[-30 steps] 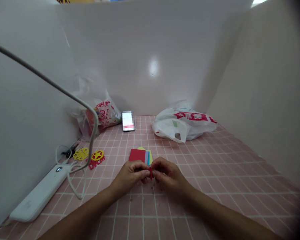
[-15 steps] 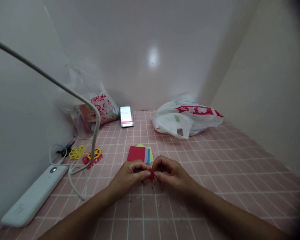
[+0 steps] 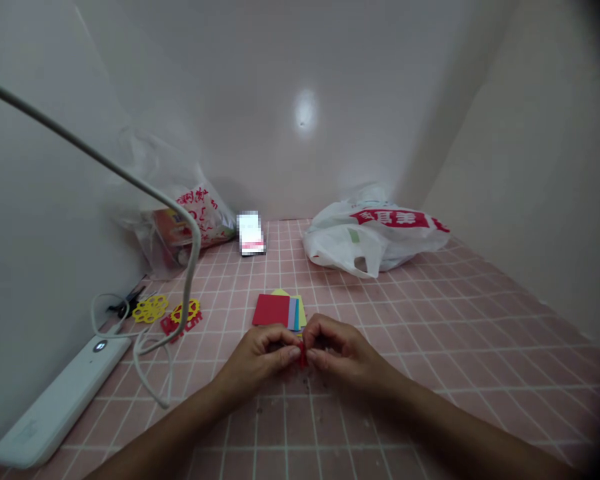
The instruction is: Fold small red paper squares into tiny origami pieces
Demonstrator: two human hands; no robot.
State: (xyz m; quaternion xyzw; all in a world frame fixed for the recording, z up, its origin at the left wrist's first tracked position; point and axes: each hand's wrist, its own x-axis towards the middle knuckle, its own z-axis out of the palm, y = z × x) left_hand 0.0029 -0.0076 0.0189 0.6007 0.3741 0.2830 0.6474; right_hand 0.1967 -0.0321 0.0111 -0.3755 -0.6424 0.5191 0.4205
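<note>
the left hand (image 3: pixel 263 357) and right hand (image 3: pixel 344 353) are close together, thumb and fingers of each pinched on a small red piece (image 3: pixel 303 356) between them, above the pink gridded tabletop (image 3: pixel 480 353). toward the back lies a white plastic bag (image 3: pixel 337 243), with a clear plastic bag (image 3: pixel 207 217) to its left. a long white device (image 3: pixel 63 403) sits at left. stacked coloured papers (image 3: pixel 271 311), red uppermost, lie just beyond the hands; a lit smartphone (image 3: pixel 251 233) is farther back. two yellow gear-shaped pieces (image 3: pixel 151 309) rest near the device.
</note>
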